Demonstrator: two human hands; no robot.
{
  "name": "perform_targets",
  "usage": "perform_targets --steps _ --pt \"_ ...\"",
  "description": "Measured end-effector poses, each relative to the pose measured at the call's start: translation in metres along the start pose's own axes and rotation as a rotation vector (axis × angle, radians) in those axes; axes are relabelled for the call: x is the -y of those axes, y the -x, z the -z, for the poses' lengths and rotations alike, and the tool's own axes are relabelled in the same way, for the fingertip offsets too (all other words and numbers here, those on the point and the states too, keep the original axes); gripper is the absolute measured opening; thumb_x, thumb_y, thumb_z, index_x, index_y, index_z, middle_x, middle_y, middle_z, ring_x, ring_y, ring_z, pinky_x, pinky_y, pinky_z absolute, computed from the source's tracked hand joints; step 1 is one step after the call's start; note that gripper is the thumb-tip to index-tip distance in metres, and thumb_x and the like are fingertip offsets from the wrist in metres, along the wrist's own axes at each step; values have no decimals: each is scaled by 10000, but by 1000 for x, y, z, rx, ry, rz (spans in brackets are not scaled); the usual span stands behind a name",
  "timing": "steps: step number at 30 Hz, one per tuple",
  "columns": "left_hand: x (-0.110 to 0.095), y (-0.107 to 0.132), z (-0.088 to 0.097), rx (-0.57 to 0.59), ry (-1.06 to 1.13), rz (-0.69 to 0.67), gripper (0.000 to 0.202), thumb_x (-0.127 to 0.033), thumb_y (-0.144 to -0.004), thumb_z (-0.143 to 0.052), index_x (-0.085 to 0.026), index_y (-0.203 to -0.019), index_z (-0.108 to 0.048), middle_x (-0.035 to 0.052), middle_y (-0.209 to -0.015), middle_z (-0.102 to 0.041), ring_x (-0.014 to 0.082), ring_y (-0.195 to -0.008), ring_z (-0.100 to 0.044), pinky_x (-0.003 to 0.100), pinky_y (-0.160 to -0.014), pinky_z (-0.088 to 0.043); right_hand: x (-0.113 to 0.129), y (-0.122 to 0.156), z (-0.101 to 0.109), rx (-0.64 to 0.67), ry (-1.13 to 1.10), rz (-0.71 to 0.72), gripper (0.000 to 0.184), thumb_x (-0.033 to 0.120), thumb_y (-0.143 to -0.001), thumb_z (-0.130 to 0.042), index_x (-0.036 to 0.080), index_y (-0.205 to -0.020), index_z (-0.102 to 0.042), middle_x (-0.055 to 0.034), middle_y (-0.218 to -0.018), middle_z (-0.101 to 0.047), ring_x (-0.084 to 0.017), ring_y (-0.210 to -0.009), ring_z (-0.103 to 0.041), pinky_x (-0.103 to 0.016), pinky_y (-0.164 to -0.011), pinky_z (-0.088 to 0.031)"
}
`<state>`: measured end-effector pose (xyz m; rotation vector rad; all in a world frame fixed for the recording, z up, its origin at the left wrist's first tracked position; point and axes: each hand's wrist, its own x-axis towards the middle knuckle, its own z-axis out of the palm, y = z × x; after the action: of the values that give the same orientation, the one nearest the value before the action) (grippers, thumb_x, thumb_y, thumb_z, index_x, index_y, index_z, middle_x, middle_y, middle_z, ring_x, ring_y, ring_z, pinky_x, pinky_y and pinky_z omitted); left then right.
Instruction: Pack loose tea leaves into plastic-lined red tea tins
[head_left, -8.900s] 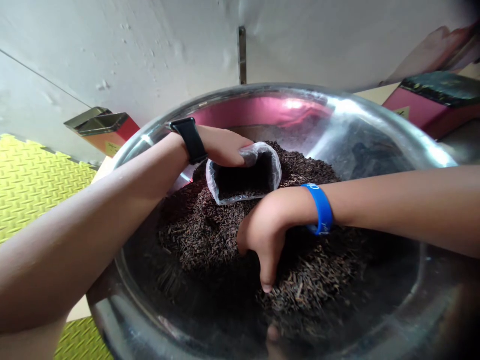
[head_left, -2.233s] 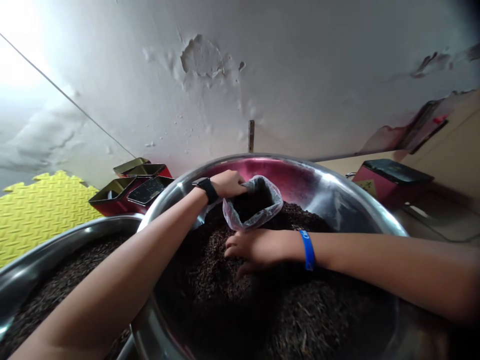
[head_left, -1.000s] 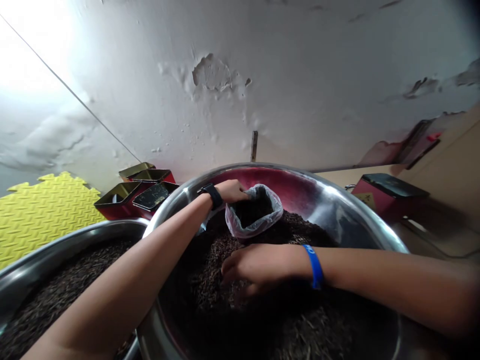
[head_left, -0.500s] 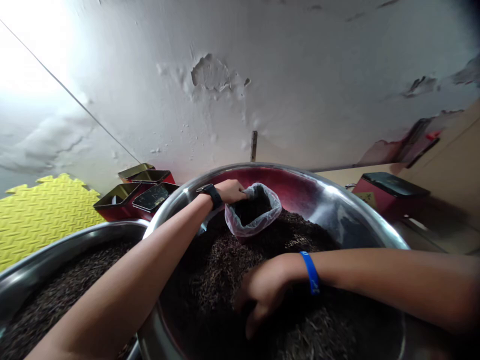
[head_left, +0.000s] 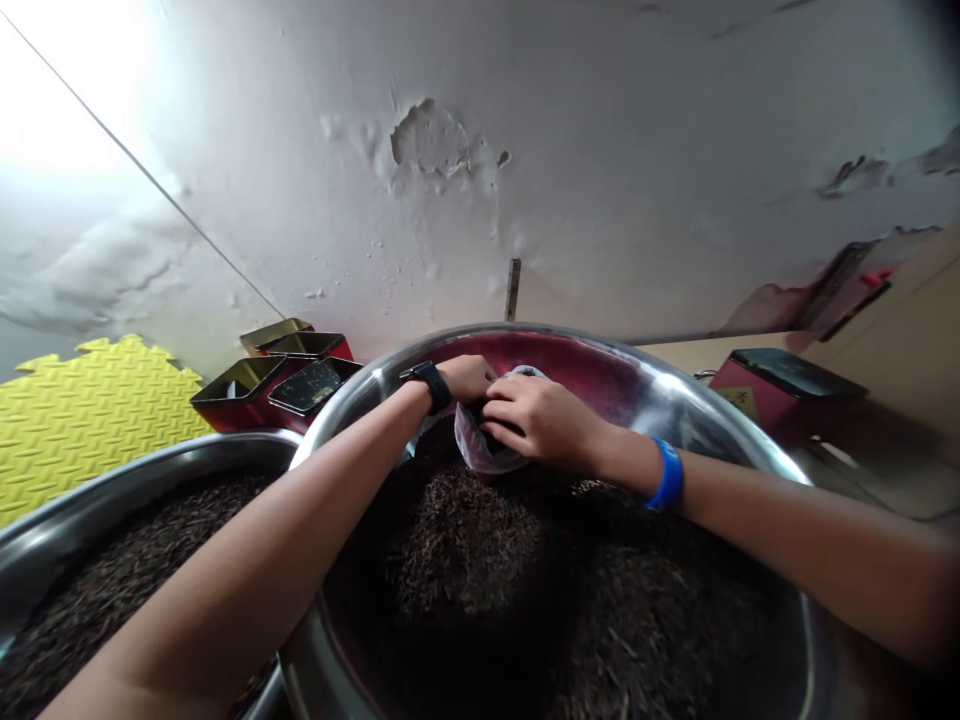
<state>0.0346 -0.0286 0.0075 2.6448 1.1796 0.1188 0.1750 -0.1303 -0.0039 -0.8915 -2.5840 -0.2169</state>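
A large steel basin (head_left: 697, 400) in front of me is heaped with dark dried leaves (head_left: 480, 540). A small clear plastic bag (head_left: 480, 452) stands open in the heap at the far side. My left hand (head_left: 466, 377), with a black watch on the wrist, is closed on the bag's rim. My right hand (head_left: 541, 420), with a blue wristband, is over the bag's mouth with its fingers curled down into it. What those fingers hold is hidden.
A second steel basin (head_left: 135, 490) of the same dark leaves sits at the lower left. Open red tins (head_left: 285, 375) stand behind it, by a yellow foam mat (head_left: 82, 410). Another red tin (head_left: 780, 380) is at the right. A peeling white wall rises behind.
My right hand has lifted out of the leaf heap and moved up to the bag's mouth. My left hand has kept its hold on the bag's rim.
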Motion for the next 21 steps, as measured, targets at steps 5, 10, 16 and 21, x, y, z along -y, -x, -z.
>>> perform_targets --steps 5,10,16,21 --pt "-4 4 0 0 11 29 354 -440 -709 -479 -125 -612 -608 12 -553 -532 105 -493 -420 242 -468 -273 47 8 -15 280 -324 293 290 353 -867 -381 177 -904 -608 -38 -848 -586 -111 -743 -521 -230 -658 -403" --pt "-3 4 1 11 14 33 381 -479 -716 -452 -140 -621 -597 15 -586 -555 116 -517 -474 234 -464 -287 28 23 -68 595 -322 35 645 578 -726 -499 117 -1176 -503 -153 -1200 -478 -254 -1061 -473 -352 -858 -396" --pt "1 2 1 18 19 40 350 -444 -714 -456 -141 -654 -621 26 -629 -585 119 -554 -486 231 -509 -315 45 29 -80 914 -495 -26 769 722 -538 -542 221 -1122 -534 -88 -1116 -537 -256 -947 -542 -345 -730 -458" --pt "1 2 0 27 34 37 363 -458 -724 -452 -146 -673 -631 20 -627 -579 112 -550 -476 229 -515 -315 66 25 -61 957 -603 170 386 504 -674 -587 240 -955 -571 -18 -894 -615 -185 -791 -571 -265 -630 -443"
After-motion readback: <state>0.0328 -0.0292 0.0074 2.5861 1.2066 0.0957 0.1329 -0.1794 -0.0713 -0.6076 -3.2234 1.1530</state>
